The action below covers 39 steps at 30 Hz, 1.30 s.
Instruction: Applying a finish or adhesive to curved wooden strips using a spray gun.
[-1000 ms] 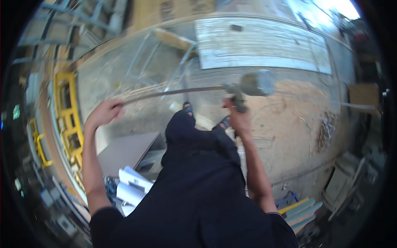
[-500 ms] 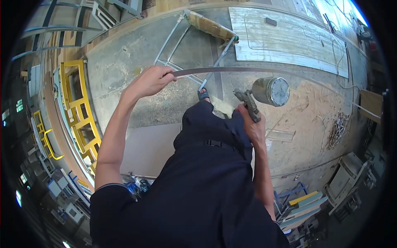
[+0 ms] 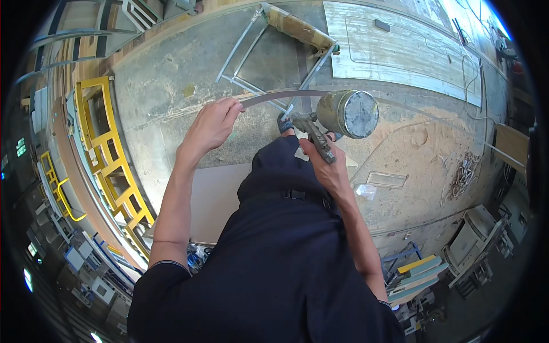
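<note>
My left hand (image 3: 210, 128) is closed, pinching the end of a long, thin grey-brown strip (image 3: 271, 97) between thumb and fingers. The strip arcs away to the right and passes behind the can. In my right hand (image 3: 331, 171) is a stained spray gun (image 3: 317, 142), its grip wrapped by my fingers. A round metal can (image 3: 337, 111) crusted with residue is at the gun's front, its pale, blotchy end turned to the right. The gun and can are close to the strip; whether they touch it I cannot tell.
A metal stand (image 3: 243, 57) with a tape-wrapped top bar (image 3: 297, 28) is ahead. Right of it lies a pale panel (image 3: 394, 57) bearing a small dark block (image 3: 382, 24). Yellow frames (image 3: 114, 166) line the left. A tangled cord heap (image 3: 466, 174) lies on the dusty floor at right.
My right hand has moved left with the spray gun and can, nearer my left hand. My left hand has shifted slightly right and down, still pinching the strip.
</note>
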Each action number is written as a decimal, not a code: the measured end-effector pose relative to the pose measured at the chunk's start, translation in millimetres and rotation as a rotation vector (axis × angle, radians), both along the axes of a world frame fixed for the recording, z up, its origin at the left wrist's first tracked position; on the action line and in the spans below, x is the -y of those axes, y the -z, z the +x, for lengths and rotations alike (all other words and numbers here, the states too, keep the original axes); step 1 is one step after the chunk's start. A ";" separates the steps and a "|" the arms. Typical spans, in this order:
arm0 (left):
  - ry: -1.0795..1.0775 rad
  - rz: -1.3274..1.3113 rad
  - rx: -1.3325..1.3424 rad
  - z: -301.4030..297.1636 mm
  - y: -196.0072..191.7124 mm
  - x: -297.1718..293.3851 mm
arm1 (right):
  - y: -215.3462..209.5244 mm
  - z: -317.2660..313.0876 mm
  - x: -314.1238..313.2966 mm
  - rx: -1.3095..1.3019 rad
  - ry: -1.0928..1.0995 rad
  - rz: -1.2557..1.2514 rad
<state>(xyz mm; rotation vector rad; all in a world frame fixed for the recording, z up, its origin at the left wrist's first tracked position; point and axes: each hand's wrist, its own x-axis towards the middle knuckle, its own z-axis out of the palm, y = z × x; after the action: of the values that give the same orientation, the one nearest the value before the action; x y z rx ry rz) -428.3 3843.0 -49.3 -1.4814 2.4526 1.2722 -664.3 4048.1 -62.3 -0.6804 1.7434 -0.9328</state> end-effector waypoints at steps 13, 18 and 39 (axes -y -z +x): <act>0.071 -0.069 0.007 0.5 -9.3 3.0 | 6.8 30.8 21.3 -0.017 -0.039 -0.087; 0.059 -0.092 0.018 4.0 -11.0 -0.2 | -2.9 29.5 23.5 -0.023 -0.108 -0.063; 0.046 -0.124 0.060 7.1 -10.1 -2.0 | -18.0 31.3 14.6 -0.065 -0.157 -0.093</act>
<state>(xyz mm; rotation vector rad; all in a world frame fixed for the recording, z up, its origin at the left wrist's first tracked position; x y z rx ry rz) -421.2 3844.9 -39.2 -1.4566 2.5529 1.0696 -632.9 4033.5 -44.3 -0.9031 1.6840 -0.8958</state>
